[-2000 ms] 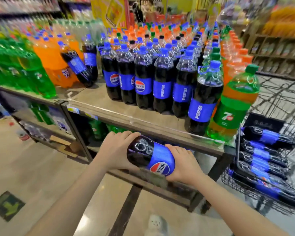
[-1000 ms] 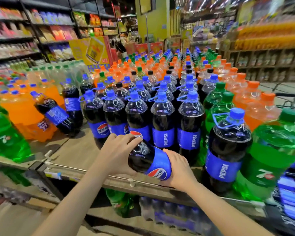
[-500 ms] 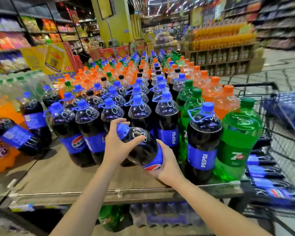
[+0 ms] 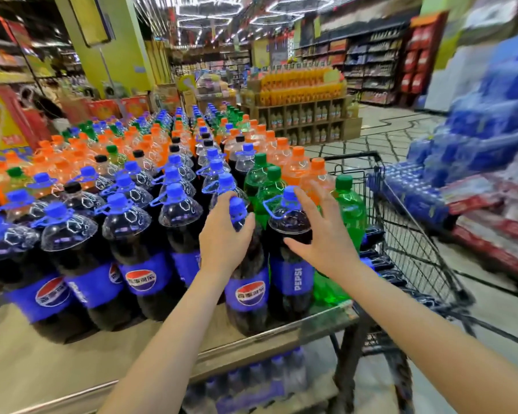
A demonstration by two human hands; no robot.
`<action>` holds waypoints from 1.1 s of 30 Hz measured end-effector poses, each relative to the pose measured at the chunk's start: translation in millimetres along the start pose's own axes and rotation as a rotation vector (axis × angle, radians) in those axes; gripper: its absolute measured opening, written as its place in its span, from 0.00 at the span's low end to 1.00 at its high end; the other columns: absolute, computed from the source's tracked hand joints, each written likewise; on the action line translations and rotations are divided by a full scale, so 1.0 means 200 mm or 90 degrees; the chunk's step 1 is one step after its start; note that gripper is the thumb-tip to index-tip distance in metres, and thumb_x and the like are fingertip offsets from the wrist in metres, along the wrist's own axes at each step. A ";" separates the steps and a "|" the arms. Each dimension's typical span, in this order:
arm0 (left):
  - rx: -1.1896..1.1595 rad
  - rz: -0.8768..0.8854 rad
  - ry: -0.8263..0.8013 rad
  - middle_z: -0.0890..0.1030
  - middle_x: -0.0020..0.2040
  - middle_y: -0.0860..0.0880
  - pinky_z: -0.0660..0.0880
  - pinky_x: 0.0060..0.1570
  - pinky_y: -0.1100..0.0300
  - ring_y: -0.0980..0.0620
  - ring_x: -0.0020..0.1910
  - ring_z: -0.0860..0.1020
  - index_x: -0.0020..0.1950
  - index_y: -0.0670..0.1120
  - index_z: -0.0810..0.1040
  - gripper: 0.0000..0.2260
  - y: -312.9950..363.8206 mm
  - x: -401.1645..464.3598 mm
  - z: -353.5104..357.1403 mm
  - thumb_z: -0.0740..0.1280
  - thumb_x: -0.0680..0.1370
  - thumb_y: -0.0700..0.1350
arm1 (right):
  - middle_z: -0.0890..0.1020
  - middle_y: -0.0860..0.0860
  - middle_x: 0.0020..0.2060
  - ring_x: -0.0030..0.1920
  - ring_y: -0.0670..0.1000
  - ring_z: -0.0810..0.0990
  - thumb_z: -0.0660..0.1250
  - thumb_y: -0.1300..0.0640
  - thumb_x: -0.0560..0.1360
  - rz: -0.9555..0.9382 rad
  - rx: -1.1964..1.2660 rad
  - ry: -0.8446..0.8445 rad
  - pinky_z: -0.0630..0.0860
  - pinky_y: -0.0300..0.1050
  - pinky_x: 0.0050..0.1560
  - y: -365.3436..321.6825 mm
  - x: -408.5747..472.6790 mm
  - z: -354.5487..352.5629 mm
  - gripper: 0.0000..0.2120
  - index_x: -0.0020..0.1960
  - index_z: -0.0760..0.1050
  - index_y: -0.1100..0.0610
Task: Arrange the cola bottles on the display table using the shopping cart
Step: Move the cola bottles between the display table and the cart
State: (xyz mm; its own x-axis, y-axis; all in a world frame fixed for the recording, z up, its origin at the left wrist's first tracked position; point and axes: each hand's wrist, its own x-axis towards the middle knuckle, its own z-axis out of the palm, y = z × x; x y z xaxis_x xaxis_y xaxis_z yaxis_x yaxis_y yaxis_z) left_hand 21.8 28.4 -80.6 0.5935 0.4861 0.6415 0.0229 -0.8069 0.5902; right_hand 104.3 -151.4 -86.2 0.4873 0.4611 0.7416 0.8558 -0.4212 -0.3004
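A dark cola bottle (image 4: pixel 247 297) with a blue label and blue cap stands upright near the front right edge of the wooden display table (image 4: pixel 42 360). My left hand (image 4: pixel 223 234) is wrapped around its neck and shoulder. My right hand (image 4: pixel 320 231) hovers open just to the right, fingers spread in front of a neighbouring cola bottle (image 4: pixel 292 264), apart from the held one. Rows of matching cola bottles (image 4: pixel 132 249) fill the table to the left and behind. The black wire shopping cart (image 4: pixel 401 234) stands at the table's right end with more cola bottles lying inside.
Green bottles (image 4: pixel 346 210) and orange soda bottles (image 4: pixel 296 165) stand at the table's right and far side. Packs of bottles sit on the lower shelf (image 4: pixel 251 380). Stacked blue and red packs (image 4: pixel 476 180) line the aisle to the right. Bare tabletop lies front left.
The cola bottle went from tilted in both hands to standing upright on the table. My right hand has let go and opened; my left hand still holds the neck.
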 end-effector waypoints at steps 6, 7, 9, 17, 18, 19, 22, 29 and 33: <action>-0.120 0.008 0.007 0.57 0.77 0.49 0.54 0.75 0.61 0.54 0.78 0.54 0.79 0.48 0.53 0.51 -0.14 -0.26 0.07 0.82 0.65 0.50 | 0.47 0.51 0.78 0.77 0.53 0.46 0.79 0.49 0.65 0.077 0.045 -0.124 0.56 0.53 0.74 0.03 -0.03 0.12 0.54 0.76 0.44 0.38; -0.136 -0.019 0.001 0.55 0.77 0.52 0.54 0.75 0.62 0.57 0.78 0.52 0.79 0.53 0.50 0.54 -0.16 -0.30 0.08 0.82 0.64 0.50 | 0.46 0.51 0.78 0.77 0.54 0.46 0.79 0.49 0.64 0.072 0.042 -0.117 0.54 0.53 0.74 0.03 -0.04 0.14 0.54 0.76 0.45 0.38; -0.152 -0.051 -0.008 0.54 0.75 0.57 0.53 0.73 0.66 0.64 0.76 0.51 0.76 0.61 0.46 0.56 -0.20 -0.34 0.10 0.83 0.63 0.51 | 0.47 0.51 0.77 0.77 0.53 0.46 0.79 0.49 0.64 0.073 0.048 -0.100 0.52 0.51 0.73 0.05 -0.05 0.17 0.52 0.76 0.47 0.38; -0.140 -0.048 0.027 0.58 0.75 0.42 0.50 0.70 0.74 0.58 0.73 0.55 0.78 0.45 0.53 0.52 -0.26 -0.30 0.18 0.83 0.63 0.45 | 0.49 0.52 0.76 0.76 0.51 0.46 0.78 0.52 0.64 0.089 0.106 -0.053 0.51 0.49 0.72 0.06 -0.07 0.22 0.45 0.73 0.55 0.43; -0.139 -0.042 0.028 0.58 0.75 0.41 0.50 0.71 0.73 0.58 0.74 0.55 0.78 0.44 0.53 0.53 -0.27 -0.30 0.19 0.83 0.63 0.45 | 0.49 0.51 0.76 0.76 0.51 0.46 0.78 0.52 0.64 0.087 0.109 -0.049 0.52 0.49 0.72 0.06 -0.07 0.22 0.45 0.73 0.55 0.43; -0.137 -0.037 0.026 0.58 0.75 0.41 0.51 0.71 0.72 0.58 0.74 0.55 0.78 0.45 0.53 0.53 -0.28 -0.30 0.19 0.83 0.63 0.45 | 0.49 0.51 0.76 0.76 0.51 0.47 0.78 0.52 0.64 0.086 0.109 -0.047 0.52 0.49 0.72 0.06 -0.07 0.22 0.45 0.73 0.55 0.43; -0.127 -0.040 0.009 0.56 0.76 0.42 0.49 0.71 0.73 0.60 0.75 0.52 0.78 0.46 0.52 0.53 -0.29 -0.31 0.19 0.83 0.64 0.47 | 0.48 0.50 0.76 0.76 0.50 0.46 0.78 0.52 0.65 0.080 0.096 -0.052 0.51 0.47 0.71 0.06 -0.07 0.22 0.46 0.73 0.53 0.42; -0.075 -0.035 0.005 0.49 0.80 0.43 0.44 0.66 0.80 0.60 0.76 0.46 0.80 0.42 0.45 0.54 -0.23 -0.33 0.16 0.79 0.68 0.52 | 0.43 0.54 0.77 0.77 0.54 0.43 0.73 0.45 0.71 0.051 -0.039 -0.061 0.50 0.48 0.73 0.06 -0.13 0.22 0.48 0.77 0.41 0.48; 0.057 0.007 0.008 0.47 0.79 0.37 0.55 0.74 0.54 0.41 0.78 0.51 0.80 0.47 0.41 0.53 -0.24 -0.44 0.17 0.78 0.70 0.51 | 0.45 0.60 0.76 0.77 0.60 0.48 0.70 0.49 0.74 0.065 -0.093 -0.052 0.54 0.51 0.72 0.05 -0.28 0.24 0.43 0.78 0.46 0.55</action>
State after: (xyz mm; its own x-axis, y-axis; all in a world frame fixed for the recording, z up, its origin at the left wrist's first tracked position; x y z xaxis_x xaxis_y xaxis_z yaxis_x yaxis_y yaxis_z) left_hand -3.8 12.6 -182.7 0.5836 0.4810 0.6543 0.0890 -0.8387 0.5372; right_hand 94.4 -144.1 -158.4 0.5885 0.4694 0.6582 0.7695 -0.5751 -0.2778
